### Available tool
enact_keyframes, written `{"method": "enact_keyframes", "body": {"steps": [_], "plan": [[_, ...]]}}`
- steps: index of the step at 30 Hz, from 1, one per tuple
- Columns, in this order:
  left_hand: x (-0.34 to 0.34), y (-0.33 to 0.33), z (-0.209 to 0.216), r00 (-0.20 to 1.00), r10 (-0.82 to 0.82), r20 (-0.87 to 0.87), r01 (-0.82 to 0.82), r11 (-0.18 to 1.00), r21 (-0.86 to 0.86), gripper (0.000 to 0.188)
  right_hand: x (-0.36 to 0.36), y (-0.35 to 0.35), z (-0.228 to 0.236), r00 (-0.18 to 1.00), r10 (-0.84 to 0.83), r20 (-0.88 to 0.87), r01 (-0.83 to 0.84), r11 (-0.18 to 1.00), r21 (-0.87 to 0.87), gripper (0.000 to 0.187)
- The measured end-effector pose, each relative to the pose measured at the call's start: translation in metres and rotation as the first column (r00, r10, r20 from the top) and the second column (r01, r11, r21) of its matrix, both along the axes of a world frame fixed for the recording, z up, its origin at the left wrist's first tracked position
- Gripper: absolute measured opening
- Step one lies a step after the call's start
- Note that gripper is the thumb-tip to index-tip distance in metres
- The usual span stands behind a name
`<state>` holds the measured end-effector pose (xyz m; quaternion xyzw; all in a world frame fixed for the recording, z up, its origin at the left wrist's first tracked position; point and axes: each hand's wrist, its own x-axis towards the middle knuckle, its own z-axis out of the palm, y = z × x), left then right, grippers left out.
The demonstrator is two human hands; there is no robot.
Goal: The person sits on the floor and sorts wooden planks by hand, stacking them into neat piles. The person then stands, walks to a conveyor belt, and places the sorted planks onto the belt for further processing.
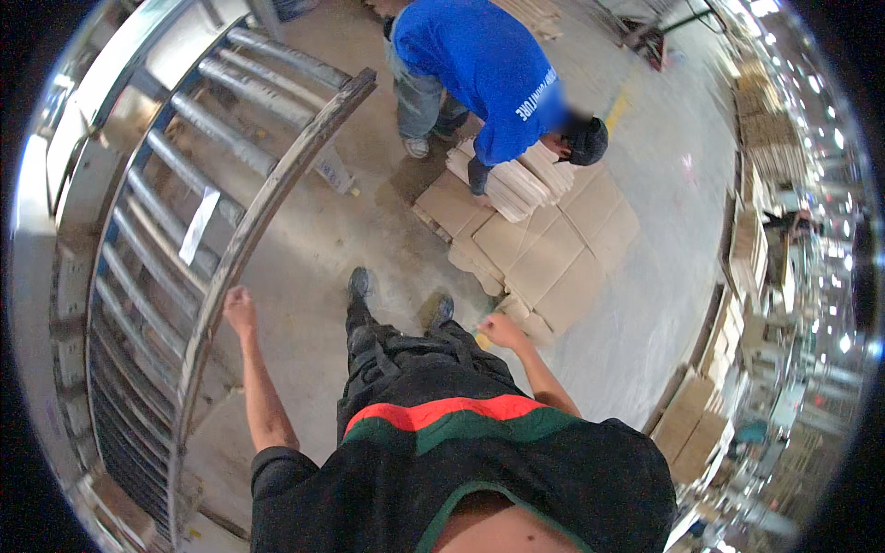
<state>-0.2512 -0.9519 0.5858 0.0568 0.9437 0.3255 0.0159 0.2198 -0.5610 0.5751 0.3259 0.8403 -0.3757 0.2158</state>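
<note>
My left hand (241, 311) hangs beside the outer rail (249, 194) of a roller conveyor, its fingers curled in with nothing visible in them. Whether it touches the rail I cannot tell. In front of my right thigh, my right hand (501, 330) is closed. A small yellow patch (482, 341) shows by its fingertips, too small to name. Just beyond that hand, flattened brown cardboard (553, 263) lies on the floor. A stack of pale wooden strips (513, 191) rests on the cardboard, and a bending co-worker in a blue shirt (475, 64) has a hand at it.
Metal rollers (221, 134) of the conveyor curve along my left, with a white paper strip (199, 226) on them. More wooden pieces (530, 14) lie behind the co-worker. Tall stacks of boards (770, 129) line the right side. A wheeled frame (650, 41) stands far off.
</note>
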Motion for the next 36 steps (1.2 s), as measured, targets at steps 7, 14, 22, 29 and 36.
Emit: {"method": "enact_keyframes", "body": {"steps": [7,14,22,29,36], "plan": [[-0.221,-0.01,0.025,0.952,-0.281,-0.121,0.209,0.886,-0.413,0.062,0.043,-0.063,-0.033,0.813,-0.581,0.03,0.566,0.802,0.191,0.036],[-0.295,-0.019,-0.015,0.945,-0.28,0.167,0.325,0.769,-0.55,0.092,-0.042,-0.111,0.018,0.75,-0.645,0.149,0.652,0.758,-0.002,0.038],[-0.308,-0.01,-0.036,0.862,-0.474,0.178,0.506,0.796,-0.331,0.065,-0.015,-0.159,-0.022,0.694,-0.715,0.092,0.713,0.699,0.05,0.04],[-0.291,0.003,-0.026,0.836,-0.549,0.008,0.541,0.821,-0.183,0.051,0.001,-0.166,-0.051,0.624,-0.759,0.186,0.77,0.638,0.015,0.041],[-0.211,0.053,0.006,0.808,-0.588,-0.026,0.583,0.806,-0.103,0.051,-0.017,-0.157,-0.071,0.576,-0.817,0.023,0.817,0.575,-0.028,0.039]]}}
